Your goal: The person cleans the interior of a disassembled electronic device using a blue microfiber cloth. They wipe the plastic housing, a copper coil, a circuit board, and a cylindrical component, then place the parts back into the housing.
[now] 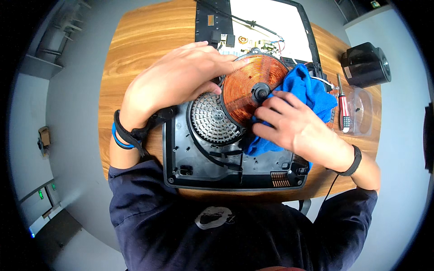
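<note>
An opened induction cooker housing [217, 169] of black plastic lies before me. Its round copper induction coil [244, 81], with a black hub at the centre, sits tilted over a round vent grille [217, 118]. My left hand [190, 74] grips the coil's upper-left rim, thumb below and fingers across the edge. My right hand [288, 122] has a crumpled blue cloth [305, 88] bunched under its fingers, against the coil's right side by the hub. Beyond the coil shows a circuit board [251, 44] with a small toroidal inductor [243, 40]; the coil hides part of it.
Behind lies the cooker's top panel [271, 20], pale face up, with a black cable [237, 18] across it. On the wooden table [135, 47], a red-handled screwdriver [343, 108], a clear plastic tray [362, 111] and a black cylindrical container [364, 66] stand or lie at right.
</note>
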Action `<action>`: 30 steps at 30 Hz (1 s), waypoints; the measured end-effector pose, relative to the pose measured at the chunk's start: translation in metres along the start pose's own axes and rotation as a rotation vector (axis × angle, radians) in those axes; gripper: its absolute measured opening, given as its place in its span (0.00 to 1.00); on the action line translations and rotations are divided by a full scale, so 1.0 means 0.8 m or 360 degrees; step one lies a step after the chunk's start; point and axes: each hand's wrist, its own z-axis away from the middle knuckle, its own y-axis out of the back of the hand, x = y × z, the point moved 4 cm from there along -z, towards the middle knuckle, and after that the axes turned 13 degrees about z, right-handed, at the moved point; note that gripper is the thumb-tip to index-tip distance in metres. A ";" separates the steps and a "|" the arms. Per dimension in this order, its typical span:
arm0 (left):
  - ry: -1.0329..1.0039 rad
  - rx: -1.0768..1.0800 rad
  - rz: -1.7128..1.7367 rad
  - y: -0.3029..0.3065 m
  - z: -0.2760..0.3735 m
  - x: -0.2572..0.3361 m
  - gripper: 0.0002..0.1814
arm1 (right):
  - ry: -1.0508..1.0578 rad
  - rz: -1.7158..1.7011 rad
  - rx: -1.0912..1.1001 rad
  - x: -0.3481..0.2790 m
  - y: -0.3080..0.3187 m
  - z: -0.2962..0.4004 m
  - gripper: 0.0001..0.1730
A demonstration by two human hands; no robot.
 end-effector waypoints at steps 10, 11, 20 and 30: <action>-0.0029 0.0071 0.0010 -0.004 0.001 -0.002 0.44 | -0.0178 0.0190 -0.0292 0.013 0.025 0.014 0.11; -0.0066 0.0070 0.0008 -0.003 0.002 -0.004 0.44 | -0.0136 0.0130 -0.0198 0.007 0.027 0.005 0.12; -0.0047 0.0065 0.0016 -0.001 0.001 -0.004 0.44 | -0.0180 0.0125 -0.0221 0.002 -0.001 0.009 0.17; -0.0028 0.0058 0.0098 0.000 0.002 -0.003 0.44 | -0.0781 0.0650 -0.0376 0.069 0.055 0.046 0.15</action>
